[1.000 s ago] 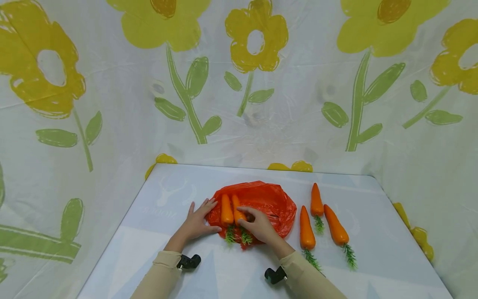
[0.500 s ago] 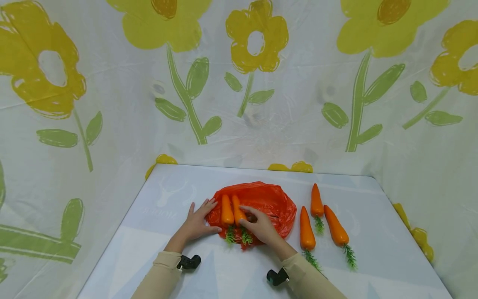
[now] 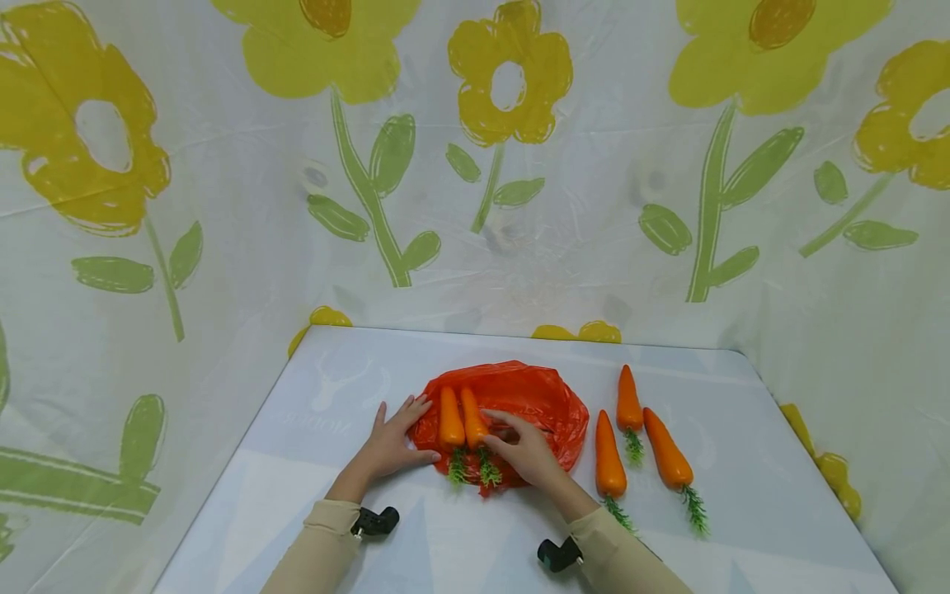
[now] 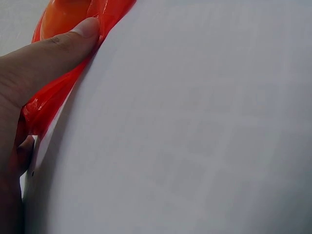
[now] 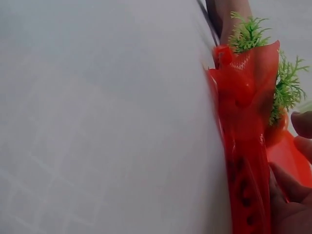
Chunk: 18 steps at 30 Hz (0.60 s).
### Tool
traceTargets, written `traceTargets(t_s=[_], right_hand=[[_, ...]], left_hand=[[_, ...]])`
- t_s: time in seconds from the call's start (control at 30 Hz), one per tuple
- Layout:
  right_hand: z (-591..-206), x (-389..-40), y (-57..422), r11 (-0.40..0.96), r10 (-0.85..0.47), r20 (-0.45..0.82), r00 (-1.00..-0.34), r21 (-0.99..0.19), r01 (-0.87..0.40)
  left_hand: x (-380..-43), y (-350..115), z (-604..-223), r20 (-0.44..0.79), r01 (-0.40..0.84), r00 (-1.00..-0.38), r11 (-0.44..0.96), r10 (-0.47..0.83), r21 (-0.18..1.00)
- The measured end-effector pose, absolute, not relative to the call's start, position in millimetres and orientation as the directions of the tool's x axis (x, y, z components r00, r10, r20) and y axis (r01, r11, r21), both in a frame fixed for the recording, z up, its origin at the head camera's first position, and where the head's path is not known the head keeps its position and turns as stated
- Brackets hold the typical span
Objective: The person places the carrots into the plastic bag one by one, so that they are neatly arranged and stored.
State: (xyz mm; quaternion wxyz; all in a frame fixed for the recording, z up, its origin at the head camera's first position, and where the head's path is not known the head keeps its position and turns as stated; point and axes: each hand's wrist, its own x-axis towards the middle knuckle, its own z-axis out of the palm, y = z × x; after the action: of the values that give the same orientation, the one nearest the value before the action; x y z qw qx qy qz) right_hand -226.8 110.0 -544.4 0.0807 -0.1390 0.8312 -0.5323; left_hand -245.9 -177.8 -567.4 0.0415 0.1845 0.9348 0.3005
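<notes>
Two orange carrots with feathery green tops, a left one and a right one, lie side by side on a red plastic bag. At the bag's left edge my left hand rests with its fingers spread. Its thumb lies on the red plastic in the left wrist view, near a carrot. My right hand hovers over the bag, with thumb and fingertips right beside the right carrot and nothing between them. The right wrist view shows the green tops beyond the bag's crumpled edge.
To the right of the bag lie three more carrots on the pale table: a back one, a near one and a rightmost one. A flower-print sheet surrounds the table at the back and sides.
My right hand has let go of the right carrot and drawn slightly to the right. The carrot stays on the bag, and my left hand has not moved.
</notes>
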Motion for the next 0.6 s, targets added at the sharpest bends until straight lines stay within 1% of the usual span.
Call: traceTargets(t_s=[0.17,0.5,0.6], right_hand=[[-541,-225,113,0.378,-0.317,0.001,-0.948,-0.917,-0.127],[-538,-225,122,0.391,-0.294,-0.026,-0.956,-0.915,-0.095],[-537,-224,125,0.396,-0.283,-0.017,-0.959,-0.913,-0.101]], left_hand=[[-245,-179,-567,0.039,0.320,-0.929,0.749,0.367,0.580],[-246,-179,-567,0.042,0.323,-0.928,0.742,0.371,0.588],[-246,-179,-568,0.041,0.325,-0.927,0.741,0.373,0.587]])
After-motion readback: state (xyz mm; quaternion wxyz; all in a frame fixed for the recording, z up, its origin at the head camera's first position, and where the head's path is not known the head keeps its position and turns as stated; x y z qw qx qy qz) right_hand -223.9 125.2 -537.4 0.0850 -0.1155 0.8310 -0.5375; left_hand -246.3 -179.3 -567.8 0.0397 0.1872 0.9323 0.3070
